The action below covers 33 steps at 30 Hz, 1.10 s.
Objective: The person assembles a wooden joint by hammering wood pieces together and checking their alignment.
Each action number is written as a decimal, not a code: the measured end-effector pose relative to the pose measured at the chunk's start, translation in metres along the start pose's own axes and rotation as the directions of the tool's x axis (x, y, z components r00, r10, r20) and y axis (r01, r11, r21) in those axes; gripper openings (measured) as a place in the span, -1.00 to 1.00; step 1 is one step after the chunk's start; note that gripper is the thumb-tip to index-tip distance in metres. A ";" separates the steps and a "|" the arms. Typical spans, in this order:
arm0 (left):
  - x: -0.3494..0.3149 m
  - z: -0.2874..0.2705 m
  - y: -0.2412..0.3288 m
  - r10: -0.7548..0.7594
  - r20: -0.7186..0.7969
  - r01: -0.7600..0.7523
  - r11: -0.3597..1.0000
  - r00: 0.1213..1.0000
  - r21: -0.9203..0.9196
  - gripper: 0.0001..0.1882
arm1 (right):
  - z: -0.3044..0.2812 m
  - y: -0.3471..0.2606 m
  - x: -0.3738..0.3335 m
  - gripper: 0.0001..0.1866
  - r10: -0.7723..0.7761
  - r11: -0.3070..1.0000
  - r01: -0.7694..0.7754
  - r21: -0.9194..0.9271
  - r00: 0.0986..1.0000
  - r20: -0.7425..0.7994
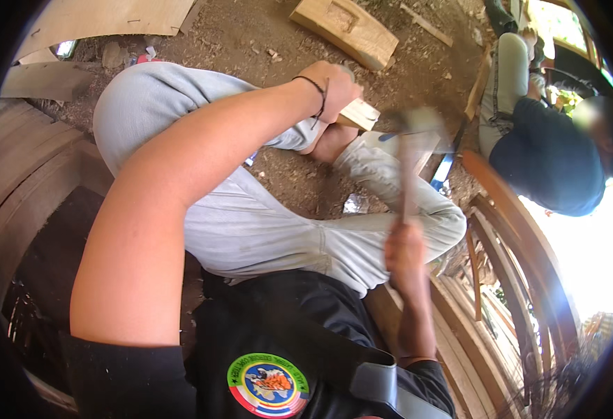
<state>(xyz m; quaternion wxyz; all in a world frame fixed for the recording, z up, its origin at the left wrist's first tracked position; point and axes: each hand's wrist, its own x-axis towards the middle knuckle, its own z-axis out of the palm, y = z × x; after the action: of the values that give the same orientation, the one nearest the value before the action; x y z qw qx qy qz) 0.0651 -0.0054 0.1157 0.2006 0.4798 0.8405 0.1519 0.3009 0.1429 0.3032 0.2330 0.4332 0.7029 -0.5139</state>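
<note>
My left hand is closed around a light-coloured piece of wood, whose squared end sticks out toward the right, above my bare foot. The fingers hide the rest of the piece. My right hand grips the handle of a hammer, held upright in the picture over my bent right leg. Its head is smeared by motion and lies a little to the right of the wood's end, apart from it as far as I can see.
A thick wooden block with a rectangular recess lies on the dirt floor among chips. Curved boards stand on the left, wooden slats on the right. Another person sits at the far right.
</note>
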 end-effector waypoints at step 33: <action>-0.001 -0.033 -0.002 -0.049 0.016 0.049 0.998 0.999 0.036 -0.72 | 0.030 0.051 0.045 -0.51 -0.416 0.898 0.431 0.093 0.898 -0.143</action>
<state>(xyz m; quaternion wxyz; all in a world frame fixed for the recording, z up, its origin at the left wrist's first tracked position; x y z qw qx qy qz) 0.0481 -0.0097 0.1439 0.2029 0.4637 0.8529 0.1279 0.3171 0.1366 0.2308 0.0461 0.3129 0.7602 -0.5676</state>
